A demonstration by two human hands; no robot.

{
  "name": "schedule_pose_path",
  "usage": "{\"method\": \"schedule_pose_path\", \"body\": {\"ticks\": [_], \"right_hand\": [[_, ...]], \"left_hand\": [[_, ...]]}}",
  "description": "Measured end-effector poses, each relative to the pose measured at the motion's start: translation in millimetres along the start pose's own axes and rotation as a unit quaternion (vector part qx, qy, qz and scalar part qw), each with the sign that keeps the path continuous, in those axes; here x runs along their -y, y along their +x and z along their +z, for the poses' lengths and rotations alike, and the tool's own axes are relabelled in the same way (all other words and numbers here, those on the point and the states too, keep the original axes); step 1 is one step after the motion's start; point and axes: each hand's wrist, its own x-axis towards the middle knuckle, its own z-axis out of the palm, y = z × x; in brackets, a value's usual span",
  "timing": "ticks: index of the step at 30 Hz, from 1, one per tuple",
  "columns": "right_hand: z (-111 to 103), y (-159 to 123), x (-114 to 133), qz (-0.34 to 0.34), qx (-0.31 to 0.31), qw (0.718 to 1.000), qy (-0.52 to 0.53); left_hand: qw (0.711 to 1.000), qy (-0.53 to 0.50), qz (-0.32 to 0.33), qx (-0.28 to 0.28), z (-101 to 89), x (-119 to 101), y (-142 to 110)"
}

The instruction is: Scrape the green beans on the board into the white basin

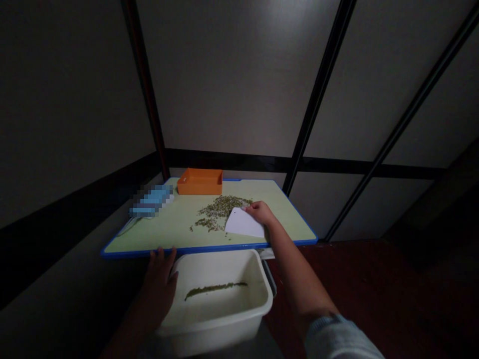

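My right hand (260,213) pinches the top edge of a flat white plastic scraper (245,223). The scraper rests against the right side of a loose spread of small greenish-brown dried bits (220,207) on the pale green tabletop (164,232). Below the table's front edge, a white plastic tub (220,314) holds a thin line of the same bits (215,288) along its bottom. At the tub's left rim, my left hand (160,279) grips the side, thumb by the inner wall and fingers pointing towards the table edge.
An orange tray (200,182) stands at the back left of the table. Near the left edge lies a blurred-out blue item (152,200) with a cord running from it. Blue trim (209,248) borders the table, and wall panels (232,89) rise close behind.
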Motion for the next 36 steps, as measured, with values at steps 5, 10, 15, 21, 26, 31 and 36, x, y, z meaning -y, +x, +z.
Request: {"method": "schedule_pose_path", "body": {"ticks": [5, 10, 15, 21, 26, 31, 36], "right_hand": [[0.0, 1.4, -0.8, -0.008, 0.007, 1.0, -0.005], [-0.9, 0.4, -0.7, -0.021, 0.021, 1.0, 0.001], [-2.4, -3.0, -0.4, -0.024, 0.034, 0.999, 0.012], [-3.4, -7.3, 1.1, -0.022, 0.039, 0.999, 0.022], [-3.9, -13.2, 2.2, -0.015, 0.046, 0.998, 0.026], [-5.4, -17.5, 6.1, -0.004, 0.057, 0.998, 0.024], [-7.2, -20.7, 11.7, -0.013, 0.079, 0.997, 0.0]], "left_hand": [[1.0, -0.007, 0.004, 0.018, -5.2, -0.2, 2.1], [0.999, -0.015, 0.01, 0.026, -10.0, 0.0, 4.2], [0.999, -0.017, 0.003, 0.04, -14.7, -3.8, 5.4], [0.998, -0.015, -0.007, 0.06, -21.0, -11.2, 2.6], [0.997, -0.013, -0.007, 0.07, -24.0, -13.1, 1.8], [0.998, -0.002, -0.005, 0.063, -23.9, -11.1, 0.9], [0.997, 0.023, 0.001, 0.068, -23.9, -14.1, 0.5]]}}
